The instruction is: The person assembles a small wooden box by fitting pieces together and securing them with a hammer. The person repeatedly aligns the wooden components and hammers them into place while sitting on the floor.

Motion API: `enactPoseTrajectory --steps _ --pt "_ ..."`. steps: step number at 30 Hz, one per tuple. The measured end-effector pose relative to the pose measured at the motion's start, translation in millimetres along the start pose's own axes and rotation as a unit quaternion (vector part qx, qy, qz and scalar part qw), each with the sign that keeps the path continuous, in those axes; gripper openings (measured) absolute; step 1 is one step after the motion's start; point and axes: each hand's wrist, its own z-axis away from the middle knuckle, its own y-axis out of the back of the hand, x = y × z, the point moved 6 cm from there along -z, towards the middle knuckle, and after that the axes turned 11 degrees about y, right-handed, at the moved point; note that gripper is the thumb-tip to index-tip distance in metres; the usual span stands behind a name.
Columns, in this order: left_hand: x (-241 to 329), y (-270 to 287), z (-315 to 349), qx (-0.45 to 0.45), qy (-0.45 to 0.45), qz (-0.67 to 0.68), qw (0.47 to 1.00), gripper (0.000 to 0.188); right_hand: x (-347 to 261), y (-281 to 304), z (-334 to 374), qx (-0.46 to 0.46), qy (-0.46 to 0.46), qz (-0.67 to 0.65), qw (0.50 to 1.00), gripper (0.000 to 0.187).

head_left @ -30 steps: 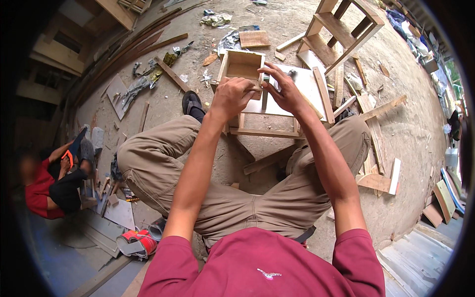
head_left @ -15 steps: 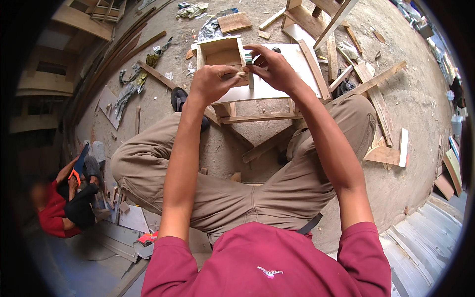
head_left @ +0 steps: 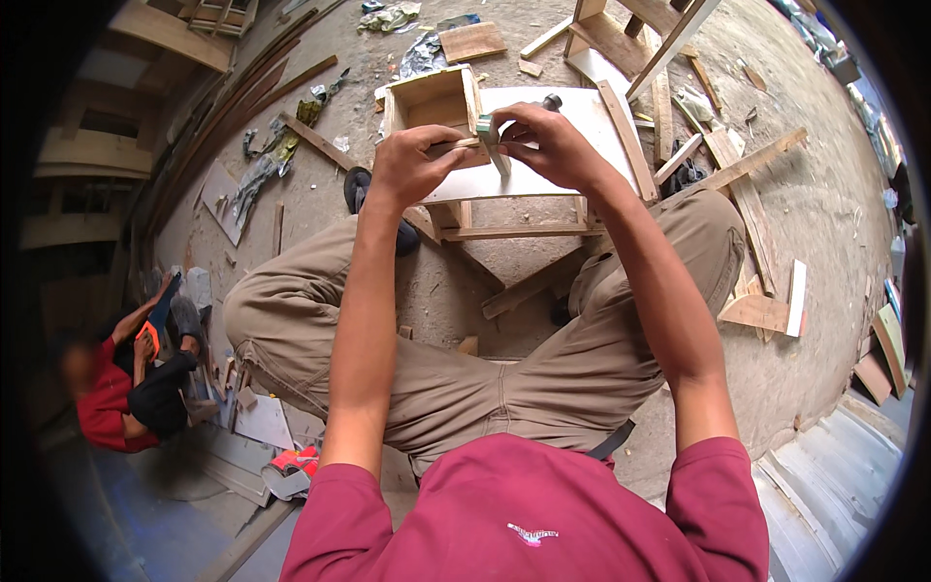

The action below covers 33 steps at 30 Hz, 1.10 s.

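A small open wooden box (head_left: 432, 98) rests on a white-topped low bench (head_left: 543, 182) in front of me. At the box's near right corner, my left hand (head_left: 417, 163) is closed, its thumb and fingers pinching a thin pale wooden strip (head_left: 468, 143). My right hand (head_left: 548, 144) is closed on a thin greyish flat piece with a green part (head_left: 484, 124) at its upper end, beside the box's right wall. What exactly this piece is, I cannot make out. Behind the right hand, a dark rounded metal end (head_left: 552, 101) shows on the bench top, the rest hidden.
Wooden offcuts (head_left: 766, 160) and crumpled wrappers (head_left: 424, 53) litter the ground around the bench. A wooden frame (head_left: 630, 44) stands at the far right. To the left, another person in red (head_left: 112, 398) holds a handsaw (head_left: 155, 320). Metal sheets (head_left: 815, 495) lie at lower right.
The view has shifted slightly. My right hand has turned a little away from the box, and the flat piece now tilts with its green part showing. My left hand keeps its pinch.
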Motion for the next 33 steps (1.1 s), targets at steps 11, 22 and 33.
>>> enactPoseTrajectory --steps 11,22,33 --pt "-13.7 0.1 -4.9 0.004 -0.031 0.027 0.999 0.026 25.1 -12.1 16.2 -0.066 -0.009 0.142 0.988 0.032" --pt "-10.0 -4.4 -6.4 -0.014 -0.025 0.02 0.999 0.026 61.7 -32.1 32.1 -0.079 -0.083 0.126 0.985 0.026" --pt "4.4 -11.3 -5.0 -0.006 -0.032 -0.063 0.997 0.029 57.7 -28.7 33.0 -0.055 -0.036 0.114 0.991 0.023"
